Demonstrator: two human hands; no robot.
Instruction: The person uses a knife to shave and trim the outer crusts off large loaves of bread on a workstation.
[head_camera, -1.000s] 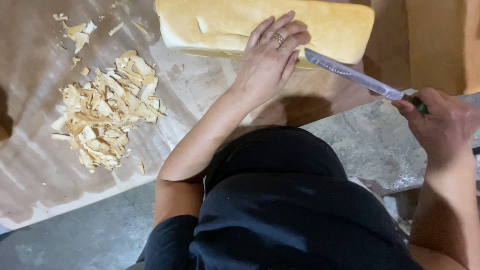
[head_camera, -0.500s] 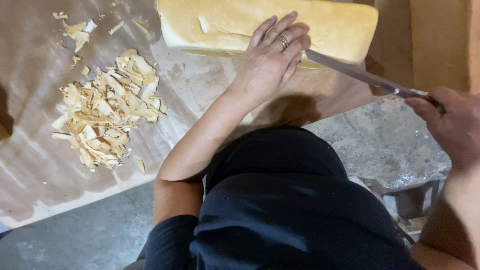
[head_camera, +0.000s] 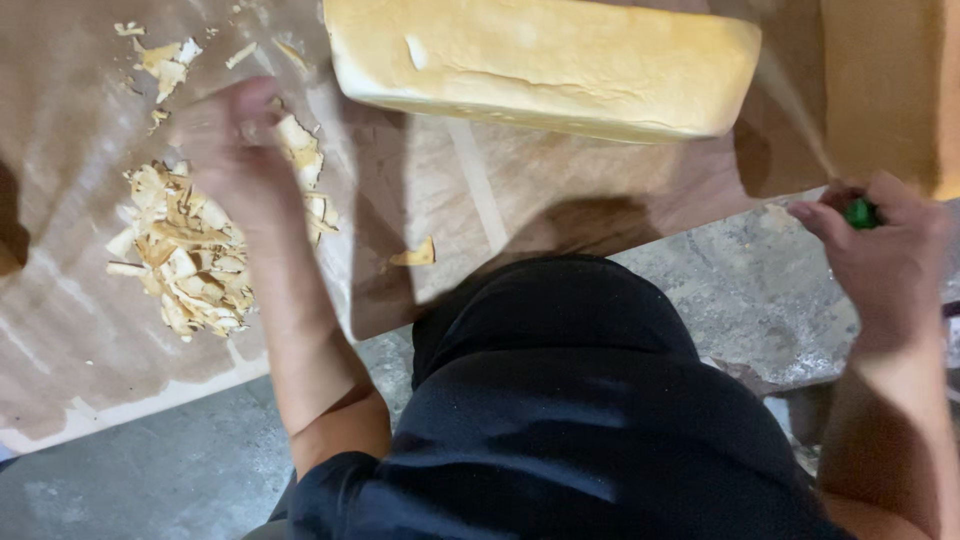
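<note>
The left hand (head_camera: 232, 150), blurred at the upper left of the frame, hovers over a pile of pale crust shavings (head_camera: 185, 255); whether it holds a piece cannot be told. The right hand (head_camera: 880, 255), at the right edge, is closed around a green knife handle (head_camera: 858, 213), its blade a faint streak. The long pale loaf (head_camera: 545, 62) lies across the top centre on brown paper (head_camera: 60, 330), one stray shaving (head_camera: 415, 254) below it.

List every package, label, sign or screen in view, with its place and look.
None in view. Only a bare pale-yellow block lies on the brown paper sheet, with tan shavings under the left hand; the right hand grips a green-handled tool.
</note>
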